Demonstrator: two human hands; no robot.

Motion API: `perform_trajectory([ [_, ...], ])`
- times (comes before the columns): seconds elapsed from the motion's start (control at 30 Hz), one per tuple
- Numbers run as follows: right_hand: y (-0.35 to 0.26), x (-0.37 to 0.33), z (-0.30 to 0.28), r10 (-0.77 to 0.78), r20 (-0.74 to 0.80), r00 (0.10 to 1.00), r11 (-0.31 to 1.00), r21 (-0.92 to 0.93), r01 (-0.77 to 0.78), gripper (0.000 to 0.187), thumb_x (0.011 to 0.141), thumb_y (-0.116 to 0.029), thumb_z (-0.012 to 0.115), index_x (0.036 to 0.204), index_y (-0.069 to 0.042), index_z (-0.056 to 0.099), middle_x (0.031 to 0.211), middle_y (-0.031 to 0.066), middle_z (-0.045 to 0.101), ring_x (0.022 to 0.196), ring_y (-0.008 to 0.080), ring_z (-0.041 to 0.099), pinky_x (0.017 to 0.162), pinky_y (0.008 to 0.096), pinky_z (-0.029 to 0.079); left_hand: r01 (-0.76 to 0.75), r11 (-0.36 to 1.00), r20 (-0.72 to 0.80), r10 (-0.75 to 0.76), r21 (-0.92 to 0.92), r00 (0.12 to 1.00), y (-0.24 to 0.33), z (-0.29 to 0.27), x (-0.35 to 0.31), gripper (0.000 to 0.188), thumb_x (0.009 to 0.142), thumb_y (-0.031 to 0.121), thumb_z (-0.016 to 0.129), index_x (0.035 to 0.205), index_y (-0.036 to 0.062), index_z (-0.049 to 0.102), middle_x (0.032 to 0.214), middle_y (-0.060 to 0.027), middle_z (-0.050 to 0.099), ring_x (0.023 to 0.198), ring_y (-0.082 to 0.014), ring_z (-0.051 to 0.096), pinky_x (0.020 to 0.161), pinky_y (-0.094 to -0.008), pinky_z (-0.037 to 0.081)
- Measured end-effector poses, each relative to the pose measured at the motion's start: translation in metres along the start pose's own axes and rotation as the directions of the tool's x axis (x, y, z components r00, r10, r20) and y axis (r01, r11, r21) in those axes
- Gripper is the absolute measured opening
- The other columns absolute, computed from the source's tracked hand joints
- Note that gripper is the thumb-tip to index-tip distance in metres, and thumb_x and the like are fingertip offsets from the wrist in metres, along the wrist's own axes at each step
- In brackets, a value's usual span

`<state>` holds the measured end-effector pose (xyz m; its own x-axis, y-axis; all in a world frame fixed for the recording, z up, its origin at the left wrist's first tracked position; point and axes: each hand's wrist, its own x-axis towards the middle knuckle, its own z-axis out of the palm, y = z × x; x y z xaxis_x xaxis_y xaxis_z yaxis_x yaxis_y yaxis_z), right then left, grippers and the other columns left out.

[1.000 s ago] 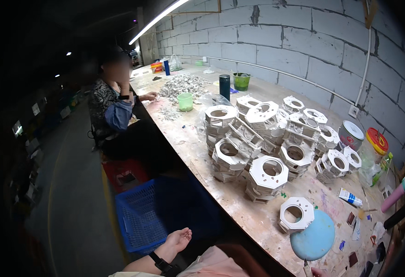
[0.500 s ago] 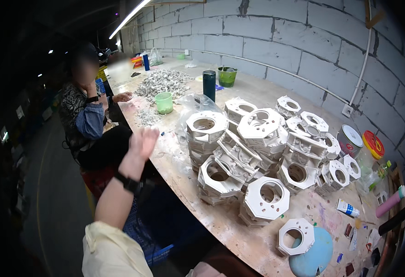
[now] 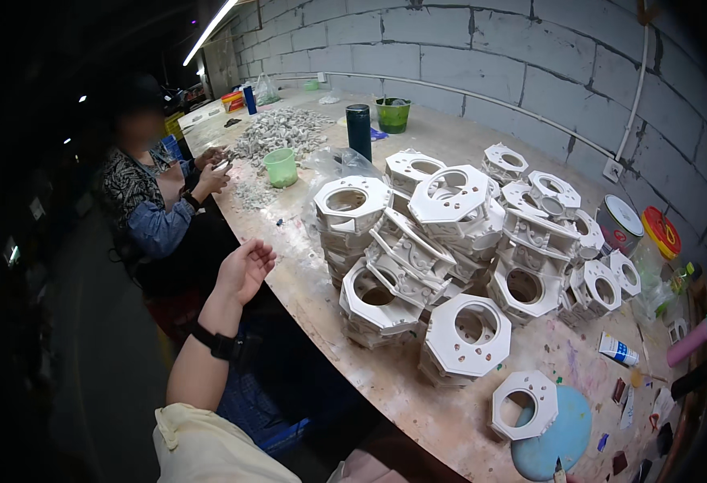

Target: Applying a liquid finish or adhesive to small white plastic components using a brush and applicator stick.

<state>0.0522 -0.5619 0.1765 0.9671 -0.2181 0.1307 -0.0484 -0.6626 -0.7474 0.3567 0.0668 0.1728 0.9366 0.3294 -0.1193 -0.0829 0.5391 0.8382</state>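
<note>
My left hand (image 3: 247, 272) is raised beside the table's near edge, its palm toward the table. Its fingers are loosely bent with nothing in them, and it touches nothing. The nearest things are white octagonal castings with round holes, stacked in tall leaning piles; one pile has an octagonal casting (image 3: 353, 203) on top. A single octagonal casting (image 3: 547, 402) leans on a round light-blue pad (image 3: 567, 447) at the lower right. A small pointed tool tip (image 3: 560, 465) shows at the bottom edge by the pad. My right hand is out of view.
A co-worker (image 3: 152, 185) sits at the left, both hands on a small thing. On the table (image 3: 321, 322) are a heap of small grey-white pieces (image 3: 281, 133), a green cup (image 3: 281, 167), a dark bottle (image 3: 358, 133), a tube (image 3: 618, 349) and a tin (image 3: 618, 221). A block wall stands behind.
My left hand has dropped slightly and turned, showing its palm. The co-worker has lowered a hand from the head and now holds something with both hands. The view has shifted a little.
</note>
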Motion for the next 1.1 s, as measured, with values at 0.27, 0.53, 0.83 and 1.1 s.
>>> perform_trajectory([
  [0.27, -0.006, 0.012, -0.009, 0.090, -0.027, 0.996, 0.988, 0.126, -0.086, 0.024, 0.082, 0.005, 0.059, 0.105, 0.004, 0.064, 0.086, 0.0090, 0.060, 0.070, 0.0112, 0.058, 0.060, 0.0217, 0.044, -0.151, 0.402, 0.308, -0.362, 0.903, 0.880, -0.018, -0.075, -0.142, 0.033, 0.078, 0.021, 0.071, 0.103, 0.0006, 0.066, 0.123, -0.0185, 0.059, 0.118, -0.0318, 0.051, 0.101, -0.0407, 0.041],
  [0.53, 0.032, -0.013, -0.034, 0.217, -0.201, 0.955, 0.970, 0.154, -0.188, 0.024, 0.082, 0.002, 0.060, 0.106, 0.003, 0.063, 0.087, 0.0108, 0.061, 0.073, 0.0149, 0.060, 0.064, 0.0247, 0.047, -0.223, -0.111, 0.188, -0.263, 0.969, 0.946, -0.100, -0.025, -0.196, 0.011, 0.080, 0.003, 0.065, 0.075, -0.0036, 0.057, 0.070, -0.0121, 0.059, 0.065, -0.0253, 0.058, 0.063, -0.0334, 0.045],
  [0.83, 0.063, -0.029, -0.037, 0.277, -0.167, 0.946, 0.956, 0.146, -0.254, 0.028, 0.089, 0.005, 0.050, 0.116, 0.002, 0.057, 0.100, 0.0118, 0.057, 0.075, 0.0156, 0.062, 0.068, 0.0254, 0.050, -0.784, 0.358, 0.857, -0.113, 0.508, 0.503, -0.150, 0.171, -0.273, 0.008, 0.077, -0.004, 0.060, 0.076, 0.0002, 0.054, 0.091, -0.0161, 0.058, 0.087, -0.0314, 0.057, 0.078, -0.0379, 0.046],
  [1.1, 0.059, -0.026, -0.040, 0.209, 0.044, 0.977, 0.823, 0.531, -0.200, 0.025, 0.094, 0.002, 0.049, 0.117, 0.005, 0.056, 0.104, 0.0081, 0.052, 0.082, 0.0116, 0.064, 0.073, 0.0233, 0.055, -0.911, 0.182, 0.929, -0.078, 0.370, 0.361, -0.212, 0.261, -0.303, 0.057, 0.072, 0.003, 0.072, 0.123, -0.0011, 0.048, 0.119, -0.0210, 0.051, 0.118, -0.0444, 0.044, 0.102, -0.0509, 0.033],
])
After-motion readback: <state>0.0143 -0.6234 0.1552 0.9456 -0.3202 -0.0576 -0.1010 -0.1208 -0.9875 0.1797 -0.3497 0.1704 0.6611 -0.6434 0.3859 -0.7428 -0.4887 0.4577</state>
